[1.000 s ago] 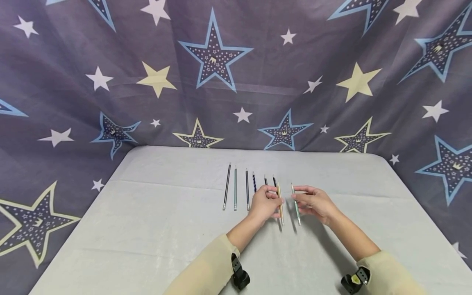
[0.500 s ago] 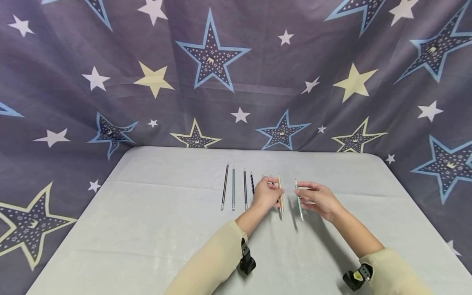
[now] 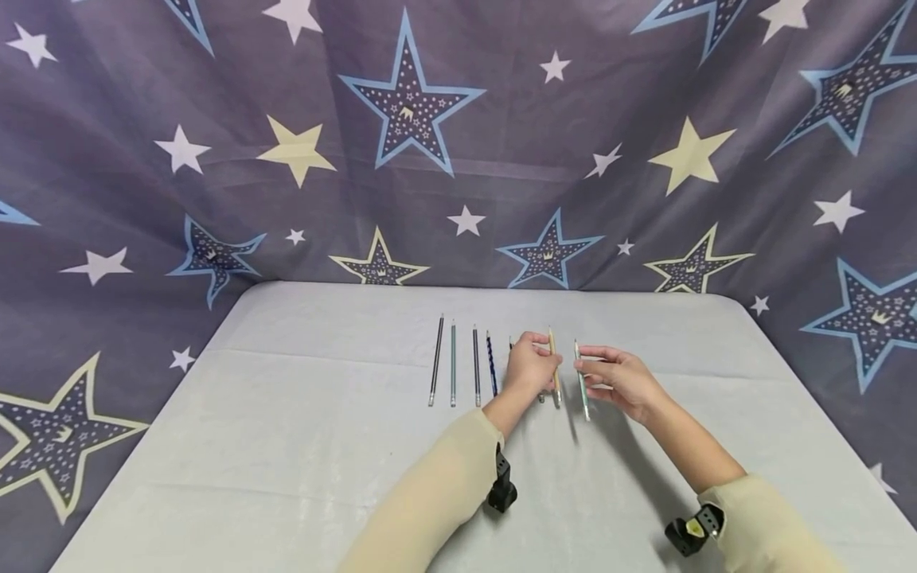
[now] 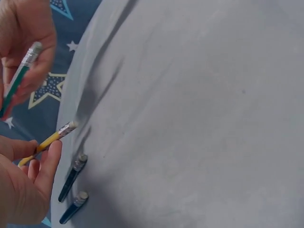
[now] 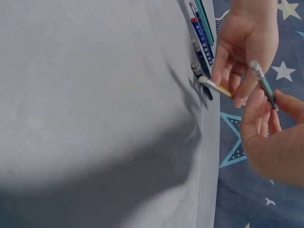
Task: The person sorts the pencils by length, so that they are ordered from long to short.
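My left hand [image 3: 530, 368] pinches a yellow pencil [image 3: 557, 391] between thumb and fingertips, its eraser end toward me. Just to the right, my right hand [image 3: 620, 382] pinches a light green pencil [image 3: 583, 394] the same way. The two pencils are side by side with a narrow gap, above the table, their shadows falling below them. In the left wrist view the yellow pencil's [image 4: 50, 140] white eraser and metal band show clearly. From the right wrist, the green pencil [image 5: 267, 88] shows its eraser pointing up between thumb and fingers.
Left of my hands, a row of pencils lies on the pale cloth-covered table [image 3: 286, 446]: a black one [image 3: 436, 362], a grey-green one [image 3: 453, 366], a dark one [image 3: 476, 366] and a blue patterned one [image 3: 491, 362]. Others are partly hidden behind my left hand. A star-printed curtain [image 3: 516, 175] hangs behind.
My left hand has moved right and away from me with the yellow pencil, covering more of the row's right end. My right hand has shifted slightly farther away with the green pencil.
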Motion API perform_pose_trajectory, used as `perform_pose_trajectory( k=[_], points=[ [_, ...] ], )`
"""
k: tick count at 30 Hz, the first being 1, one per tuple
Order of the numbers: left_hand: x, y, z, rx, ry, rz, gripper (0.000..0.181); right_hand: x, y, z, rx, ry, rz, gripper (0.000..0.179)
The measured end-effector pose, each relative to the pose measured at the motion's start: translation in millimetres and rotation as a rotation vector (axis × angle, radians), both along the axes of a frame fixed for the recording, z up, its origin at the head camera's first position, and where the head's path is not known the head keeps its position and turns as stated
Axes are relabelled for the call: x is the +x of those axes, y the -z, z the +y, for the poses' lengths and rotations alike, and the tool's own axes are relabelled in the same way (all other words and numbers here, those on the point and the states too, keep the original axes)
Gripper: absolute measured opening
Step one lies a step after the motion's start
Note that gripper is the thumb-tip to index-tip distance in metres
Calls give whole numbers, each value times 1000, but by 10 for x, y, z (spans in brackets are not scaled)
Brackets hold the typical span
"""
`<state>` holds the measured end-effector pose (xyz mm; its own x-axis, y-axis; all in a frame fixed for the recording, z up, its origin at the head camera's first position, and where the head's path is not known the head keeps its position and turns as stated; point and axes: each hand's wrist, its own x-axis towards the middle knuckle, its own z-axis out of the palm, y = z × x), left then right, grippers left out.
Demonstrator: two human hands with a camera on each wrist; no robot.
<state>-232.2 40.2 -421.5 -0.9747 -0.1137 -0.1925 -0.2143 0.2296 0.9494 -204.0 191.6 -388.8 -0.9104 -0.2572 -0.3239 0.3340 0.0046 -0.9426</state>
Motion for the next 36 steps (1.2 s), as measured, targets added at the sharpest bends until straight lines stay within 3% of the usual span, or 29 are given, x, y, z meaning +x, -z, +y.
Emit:
perform_pose_trajectory(
  k=[6,17,24,36],
  points=[
    [-40,71,50,-58,-19,-13,33,-7,-5,2,-3,2,-2,33],
    [-48,105,65,-94,2,35,34,9,-18,18,-1,10,-4,22],
    [-89,157,83,-91,0,27,35,14,-27,35,2,14,0,23],
    [-71,149,108,-158,22,62,29,2,-7,43,19,27,10,31]
  ],
)
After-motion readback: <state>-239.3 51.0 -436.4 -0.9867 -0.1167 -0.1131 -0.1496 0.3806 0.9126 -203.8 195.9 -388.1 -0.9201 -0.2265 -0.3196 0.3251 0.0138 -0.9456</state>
